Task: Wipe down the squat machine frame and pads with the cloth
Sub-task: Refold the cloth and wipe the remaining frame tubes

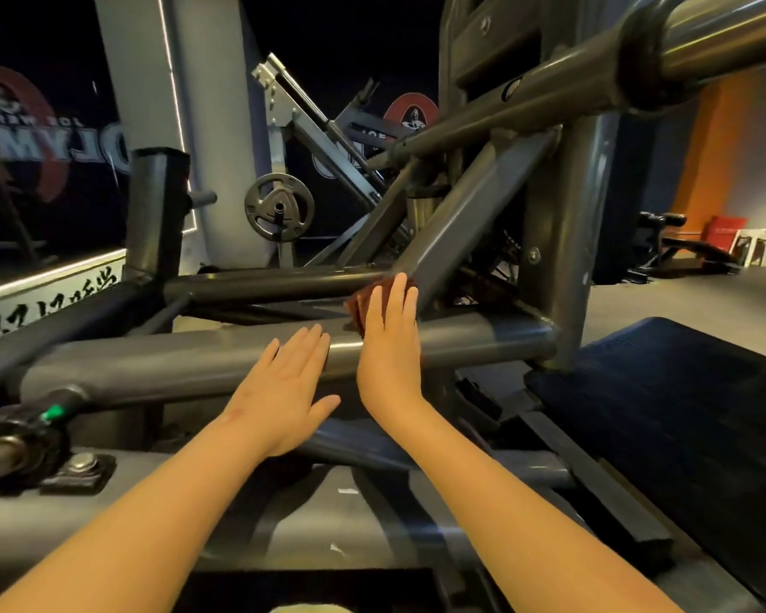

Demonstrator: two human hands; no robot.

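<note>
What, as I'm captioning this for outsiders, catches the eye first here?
Two bare forearms reach in from below: the right hand presses a dark red cloth against the grey frame tube at centre, the left hand flat beside it. A weight plate hangs behind, left of centre.

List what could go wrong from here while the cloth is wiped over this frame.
1. The right hand presses the cloth with straight fingers, not curled round it; the cloth might slip and drop between the tubes.
2. Its fingertips sit in the narrow angle at the foot of the diagonal tube; they could jam there.
3. The left hand is spread over the front tube right beside the cloth, likely in the wiping path.
</note>
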